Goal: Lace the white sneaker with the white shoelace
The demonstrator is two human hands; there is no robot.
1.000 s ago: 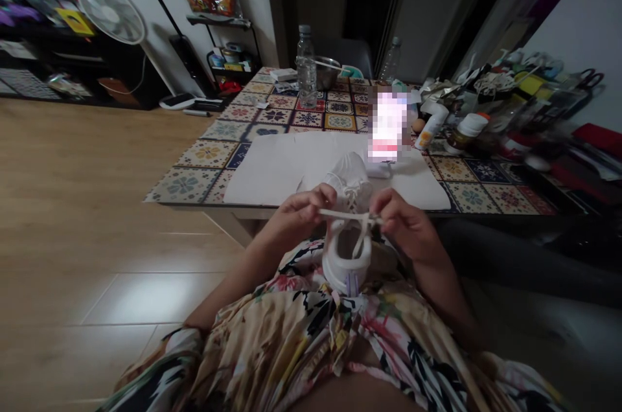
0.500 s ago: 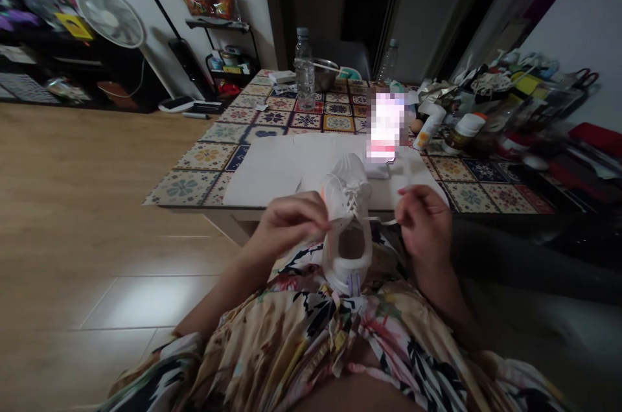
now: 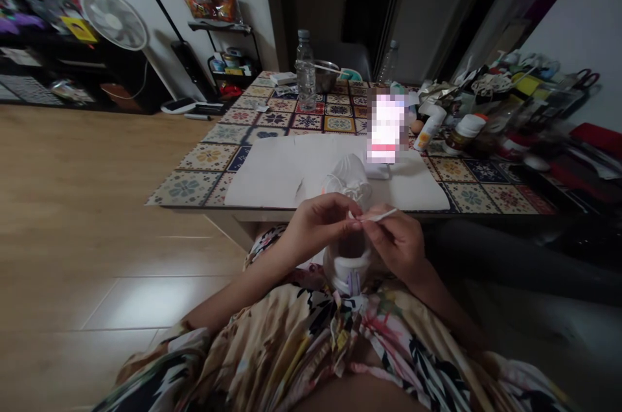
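Shoelace point(image 3: 386, 214) pinched between your fingertips, above the shoe point(image 3: 348, 267).
Your left hand point(image 3: 321, 221) and right hand point(image 3: 396, 242) meet, each closed on the lace, and cover the middle of the shoe. The shoe sits at your lap, toe toward the desk point(image 3: 181, 186). Beyond the toe, a lit phone point(image 3: 385, 130), its screen blurred, stands over the white sheet point(image 3: 267, 169); a bottle point(image 3: 306, 78) and bowl point(image 3: 327, 78) stand farther back.
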